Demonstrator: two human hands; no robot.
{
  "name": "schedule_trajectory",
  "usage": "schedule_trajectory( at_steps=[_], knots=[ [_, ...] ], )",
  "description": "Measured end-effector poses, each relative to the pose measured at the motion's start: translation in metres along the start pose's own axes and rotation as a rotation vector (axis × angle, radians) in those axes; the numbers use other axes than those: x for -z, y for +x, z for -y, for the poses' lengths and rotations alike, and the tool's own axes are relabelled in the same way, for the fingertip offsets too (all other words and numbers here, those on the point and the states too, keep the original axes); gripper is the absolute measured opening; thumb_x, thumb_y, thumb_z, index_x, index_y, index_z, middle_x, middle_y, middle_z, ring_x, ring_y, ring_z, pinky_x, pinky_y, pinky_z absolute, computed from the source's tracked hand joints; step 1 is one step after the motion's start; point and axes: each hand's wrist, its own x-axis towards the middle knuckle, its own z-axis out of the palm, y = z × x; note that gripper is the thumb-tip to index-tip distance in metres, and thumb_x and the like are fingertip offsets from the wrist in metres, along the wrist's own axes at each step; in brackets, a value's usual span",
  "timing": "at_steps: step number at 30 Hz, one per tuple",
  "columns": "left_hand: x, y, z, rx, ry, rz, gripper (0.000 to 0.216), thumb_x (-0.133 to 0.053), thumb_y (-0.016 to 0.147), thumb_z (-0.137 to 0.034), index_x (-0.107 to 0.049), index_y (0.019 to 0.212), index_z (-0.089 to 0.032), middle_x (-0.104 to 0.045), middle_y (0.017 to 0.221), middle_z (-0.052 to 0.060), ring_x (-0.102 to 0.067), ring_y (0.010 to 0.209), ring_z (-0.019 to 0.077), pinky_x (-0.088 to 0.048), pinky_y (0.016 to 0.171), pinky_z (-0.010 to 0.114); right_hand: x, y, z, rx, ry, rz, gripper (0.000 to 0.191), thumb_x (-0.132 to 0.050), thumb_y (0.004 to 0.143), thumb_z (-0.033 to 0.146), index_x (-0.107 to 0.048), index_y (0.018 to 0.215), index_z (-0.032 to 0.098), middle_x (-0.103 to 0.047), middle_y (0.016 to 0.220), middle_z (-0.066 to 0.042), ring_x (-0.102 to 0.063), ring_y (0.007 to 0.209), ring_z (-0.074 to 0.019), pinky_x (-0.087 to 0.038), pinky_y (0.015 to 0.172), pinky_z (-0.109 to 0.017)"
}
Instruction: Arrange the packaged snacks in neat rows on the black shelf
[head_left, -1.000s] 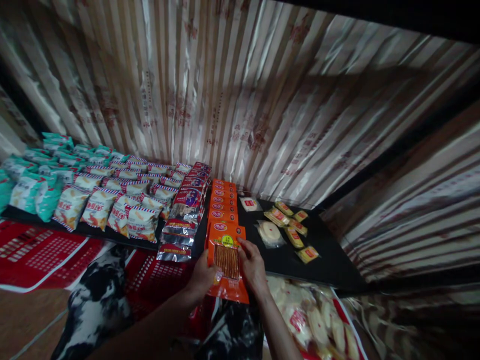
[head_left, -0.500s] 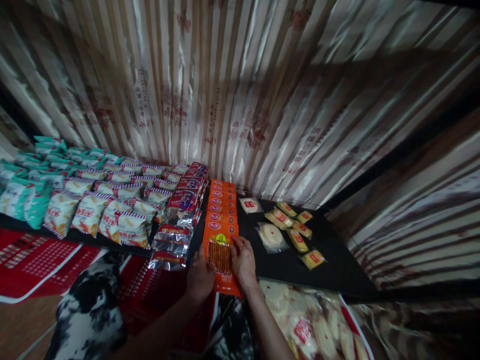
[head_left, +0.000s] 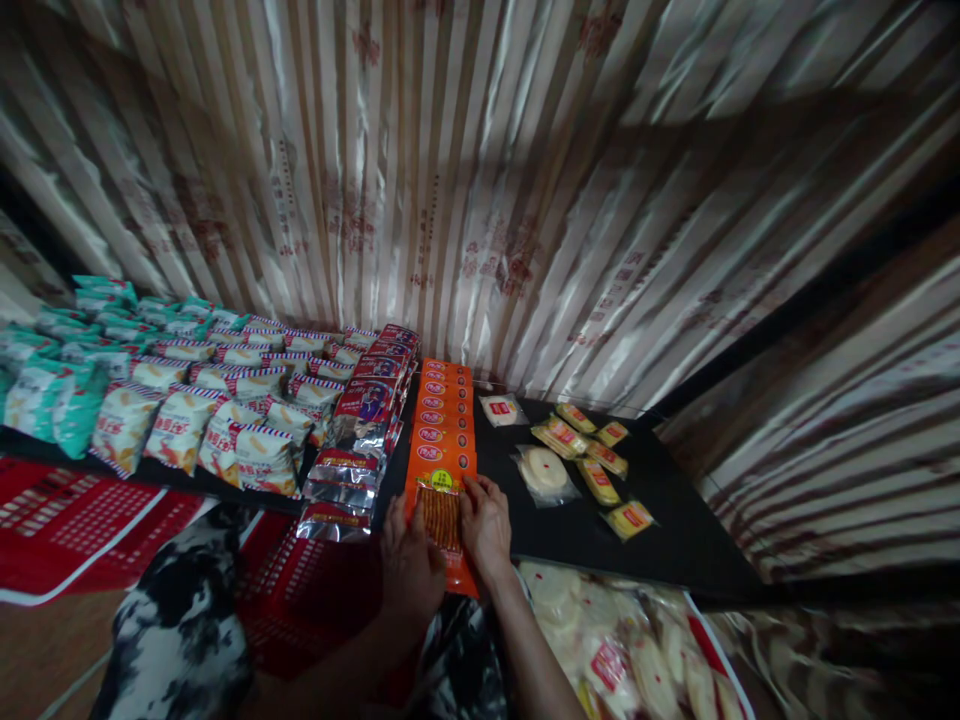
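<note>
Two bare hands frame the front orange packet (head_left: 442,515) now, and that packet is the centre of our clock: it lies flat between them, near the front edge of the black tabletop (head_left: 570,540). Left hand (head_left: 414,562) at eight o'clock, fingers loosely bent, tips at the packet's left edge; right hand (head_left: 487,520) at three, fingers curled over the opposite side. Is either one truly pinching? Can't tell from up here; the undersides are hidden. A hand on each flank looks like a way of holding it square with its column. And up that column we go: more orange packets (head_left: 437,400) run towards twelve o'clock, overlapped like roof tiles, presumably so each printed top shows while little table is used. Dark-red and silver packets (head_left: 364,400) sit at half past ten, layered likewise, with a strip of bare black between the two columns. White snack bags (head_left: 180,425) crowd in rows between nine and ten. Over between two and three, clear-wrapped round white pieces (head_left: 545,470) and scattered yellow packets (head_left: 600,480) lie loosely, clear of the right hand's fingers.
</note>
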Motion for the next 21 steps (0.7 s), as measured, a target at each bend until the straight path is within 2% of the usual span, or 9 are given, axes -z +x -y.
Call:
schedule_trajectory(
  at_steps=[5, 11, 16, 21],
  knots=[
    [0.003, 0.005, -0.021, -0.121, -0.059, 0.008, 0.058, -0.044, 0.069, -0.008, -0.047, 0.126, -0.013, -0.032, 0.143, 0.009, -0.016, 0.135, 0.0244, -0.018, 0.111, 0.038, 0.001, -0.002, 0.002, -0.031, 0.004, -0.002, 0.037, -0.042, 0.079, 0.027, -0.065, 0.107, 0.021, -0.058, 0.110, -0.010, -0.050, 0.099, -0.0251, -0.043, 0.084, -0.036],
    [0.001, 0.039, -0.043, -0.136, -0.079, -0.046, 0.046, -0.042, 0.077, -0.012, -0.054, 0.121, -0.020, -0.037, 0.140, 0.007, -0.020, 0.134, 0.0255, -0.023, 0.109, 0.042, 0.003, -0.003, 0.000, -0.046, 0.064, 0.016, 0.036, -0.045, 0.077, 0.028, -0.065, 0.107, 0.023, -0.058, 0.111, -0.009, -0.050, 0.099, -0.0245, -0.045, 0.081, -0.035],
    [-0.018, 0.058, -0.039, -0.135, -0.034, -0.079, 0.044, -0.045, 0.079, -0.021, -0.053, 0.122, -0.023, -0.041, 0.139, 0.005, -0.021, 0.134, 0.0271, -0.023, 0.108, 0.046, 0.000, -0.003, -0.002, -0.054, 0.122, -0.011, 0.034, -0.046, 0.078, 0.031, -0.067, 0.104, 0.025, -0.059, 0.109, -0.009, -0.051, 0.098, -0.0251, -0.046, 0.082, -0.036],
    [-0.033, 0.063, -0.029, -0.149, 0.010, -0.112, 0.041, -0.042, 0.082, -0.023, -0.053, 0.122, -0.022, -0.047, 0.134, 0.005, -0.028, 0.131, 0.0253, -0.021, 0.109, 0.046, 0.000, 0.000, -0.007, -0.029, 0.119, 0.023, 0.035, -0.043, 0.079, 0.030, -0.067, 0.103, 0.021, -0.059, 0.108, -0.011, -0.053, 0.097, -0.0256, -0.045, 0.084, -0.038]
  ],
)
